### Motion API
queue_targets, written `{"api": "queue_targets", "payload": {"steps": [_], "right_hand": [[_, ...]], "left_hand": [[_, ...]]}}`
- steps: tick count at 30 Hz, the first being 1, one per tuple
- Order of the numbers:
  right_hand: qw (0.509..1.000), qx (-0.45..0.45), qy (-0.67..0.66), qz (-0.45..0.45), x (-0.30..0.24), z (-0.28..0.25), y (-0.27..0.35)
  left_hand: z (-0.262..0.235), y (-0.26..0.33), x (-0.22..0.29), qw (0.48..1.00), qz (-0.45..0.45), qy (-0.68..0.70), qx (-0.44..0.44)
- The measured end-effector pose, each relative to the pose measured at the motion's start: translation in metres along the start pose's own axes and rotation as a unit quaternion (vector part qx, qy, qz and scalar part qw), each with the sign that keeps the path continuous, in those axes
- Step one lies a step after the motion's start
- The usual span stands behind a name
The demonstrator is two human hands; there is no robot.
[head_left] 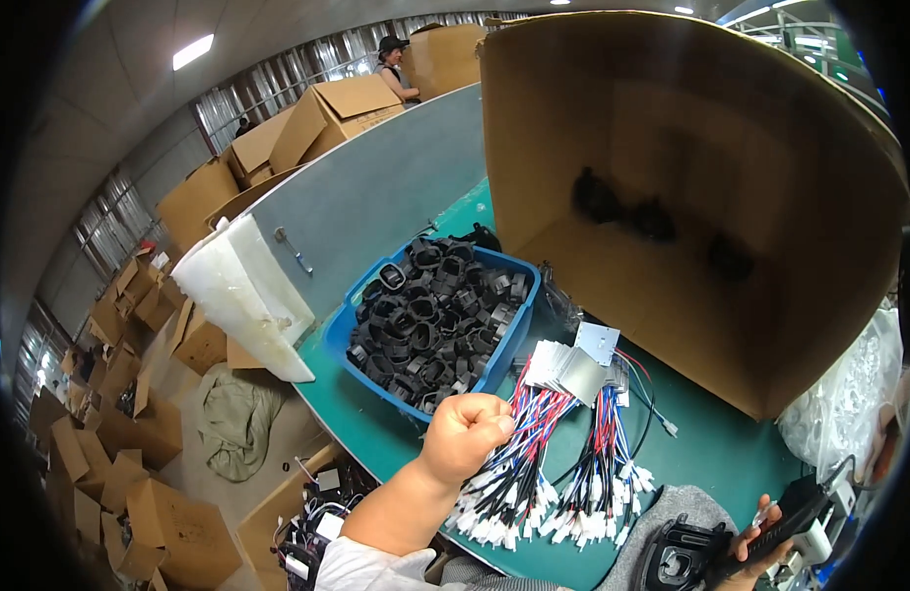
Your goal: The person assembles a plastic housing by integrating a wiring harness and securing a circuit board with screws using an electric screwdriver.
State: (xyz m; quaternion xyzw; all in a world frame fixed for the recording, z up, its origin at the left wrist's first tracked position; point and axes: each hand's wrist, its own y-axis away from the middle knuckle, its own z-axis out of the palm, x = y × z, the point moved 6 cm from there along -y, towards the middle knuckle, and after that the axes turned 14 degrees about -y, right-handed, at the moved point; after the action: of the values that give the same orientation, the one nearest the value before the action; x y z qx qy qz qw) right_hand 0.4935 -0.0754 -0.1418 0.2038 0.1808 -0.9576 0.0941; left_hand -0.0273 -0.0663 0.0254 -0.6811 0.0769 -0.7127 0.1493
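The tool (798, 514) is held in the grip of the right hand (760, 540) at the lower right of the frame; the black part (678, 556) lies just beside, on the grey cloth (670, 504). The left grip (470, 435) is closed as a fist near the wires (519, 458); its content cannot be told. If the tool is applied, the part should be steadied and the cord (843, 471) kept free.

The rectangular plastic tub (515, 343) shows bright blue from here against the smooth deep-green tabletop (706, 458), its chunky plastic parts (416, 317) black, the slim bundled wires (530, 443) mixed red, blue, white and black, their small plugs (494, 524) white, the long handheld tool (785, 520) black.
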Motion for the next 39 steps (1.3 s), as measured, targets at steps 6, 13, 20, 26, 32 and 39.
{"api": "queue_targets", "payload": {"steps": [6, 13, 20, 26, 32, 39], "right_hand": [[0.995, 0.002, -0.086, -0.045, 0.005, 0.019, -0.002], [0.994, -0.007, -0.092, -0.054, 0.008, 0.032, -0.007], [0.997, -0.059, -0.039, 0.021, 0.005, 0.041, -0.010], [0.996, -0.040, -0.043, 0.066, 0.008, 0.032, -0.012], [0.997, 0.049, 0.010, 0.052, -0.004, 0.022, -0.002], [0.995, 0.096, -0.033, 0.002, -0.007, -0.002, 0.010]], "left_hand": [[-0.010, 0.014, 0.024, 0.999, 0.000, 0.016, 0.044], [-0.022, -0.008, 0.081, 0.989, 0.132, -0.030, 0.058], [-0.060, -0.094, 0.120, 0.953, 0.267, -0.054, 0.133], [-0.159, -0.191, 0.143, 0.953, 0.192, 0.161, 0.171], [-0.169, -0.255, 0.112, 0.944, 0.153, 0.191, 0.219], [-0.167, -0.276, 0.105, 0.944, 0.189, 0.171, 0.210]]}}
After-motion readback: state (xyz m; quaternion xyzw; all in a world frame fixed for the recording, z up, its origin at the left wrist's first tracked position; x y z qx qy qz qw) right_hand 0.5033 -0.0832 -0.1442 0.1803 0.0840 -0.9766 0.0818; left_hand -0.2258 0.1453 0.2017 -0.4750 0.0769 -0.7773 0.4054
